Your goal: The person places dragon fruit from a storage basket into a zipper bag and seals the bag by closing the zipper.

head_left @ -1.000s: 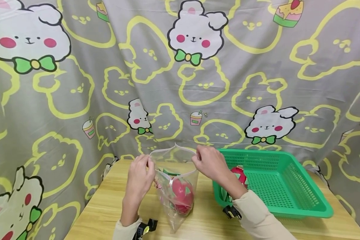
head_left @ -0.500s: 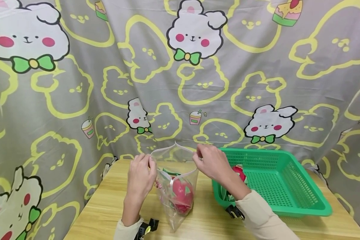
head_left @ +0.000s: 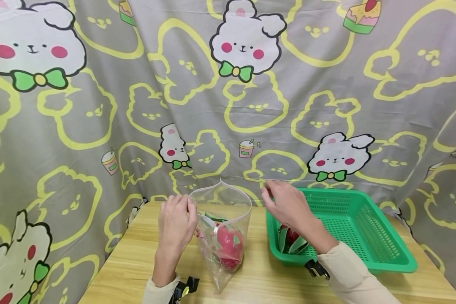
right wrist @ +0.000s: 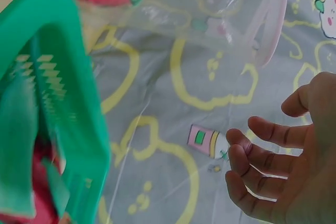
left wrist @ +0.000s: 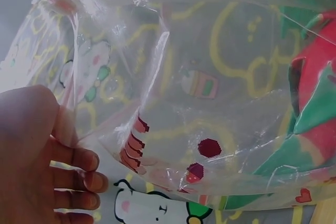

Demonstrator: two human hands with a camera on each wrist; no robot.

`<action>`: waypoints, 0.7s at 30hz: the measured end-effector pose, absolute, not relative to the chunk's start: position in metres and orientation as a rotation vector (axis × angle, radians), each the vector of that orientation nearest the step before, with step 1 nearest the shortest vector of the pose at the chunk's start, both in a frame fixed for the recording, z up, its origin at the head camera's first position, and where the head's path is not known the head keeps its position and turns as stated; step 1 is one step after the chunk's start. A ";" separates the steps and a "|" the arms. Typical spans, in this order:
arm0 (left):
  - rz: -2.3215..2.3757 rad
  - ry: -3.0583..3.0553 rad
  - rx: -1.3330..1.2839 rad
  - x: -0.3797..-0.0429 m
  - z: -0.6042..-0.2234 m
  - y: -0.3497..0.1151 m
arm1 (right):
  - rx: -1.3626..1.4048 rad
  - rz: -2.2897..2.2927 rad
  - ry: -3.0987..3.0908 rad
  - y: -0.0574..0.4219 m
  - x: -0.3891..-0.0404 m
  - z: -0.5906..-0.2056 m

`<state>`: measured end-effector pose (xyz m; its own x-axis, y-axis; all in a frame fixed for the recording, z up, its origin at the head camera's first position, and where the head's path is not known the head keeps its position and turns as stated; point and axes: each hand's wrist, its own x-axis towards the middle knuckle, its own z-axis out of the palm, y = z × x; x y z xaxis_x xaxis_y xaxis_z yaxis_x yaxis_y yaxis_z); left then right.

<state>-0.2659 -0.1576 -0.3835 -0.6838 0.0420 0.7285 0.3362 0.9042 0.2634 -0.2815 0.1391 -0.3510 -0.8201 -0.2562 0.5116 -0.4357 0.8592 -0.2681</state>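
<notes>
My left hand (head_left: 176, 223) pinches the left edge of a clear zip bag (head_left: 217, 276), which stands with its mouth spread wide. Through the plastic I see a red dragon fruit (head_left: 229, 245) with green scales, low in the bag; part of it shows in the left wrist view too. The right hand (head_left: 289, 204) is off the bag, between its rim and a green basket (head_left: 342, 236). Its fingers are loosely bent and hold nothing in the right wrist view. Another red and green dragon fruit (head_left: 290, 240) lies in the basket's near left corner, partly hidden by the right forearm.
The basket has slotted walls and stands on the right of a wooden table (head_left: 133, 261). A grey cloth (head_left: 209, 109) with yellow outlines and white rabbits hangs behind and beside the table. Dark wrist cameras (head_left: 184, 289) sit at both cuffs.
The right hand has let go of the bag's right edge and moved right, over the basket's left side. The left hand stays on the bag, whose mouth remains spread.
</notes>
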 end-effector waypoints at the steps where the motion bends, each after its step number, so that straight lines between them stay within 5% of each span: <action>1: -0.478 -2.285 -0.271 -0.266 -0.383 -0.158 | 0.501 0.508 -2.578 0.143 -0.282 -0.352; 13: -0.446 -2.289 -0.280 -0.263 -0.381 -0.160 | 0.511 0.497 -2.725 0.186 -0.294 -0.348; 21: -0.478 -2.299 -0.287 -0.263 -0.382 -0.159 | 0.783 0.521 -2.844 0.220 -0.310 -0.350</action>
<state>-0.2626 -0.1594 -0.3817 -0.6887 0.0606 0.7225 0.3436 0.9048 0.2516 -0.3096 0.2203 -0.3501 -0.8535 -0.4684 0.2286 -0.5190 0.8039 -0.2906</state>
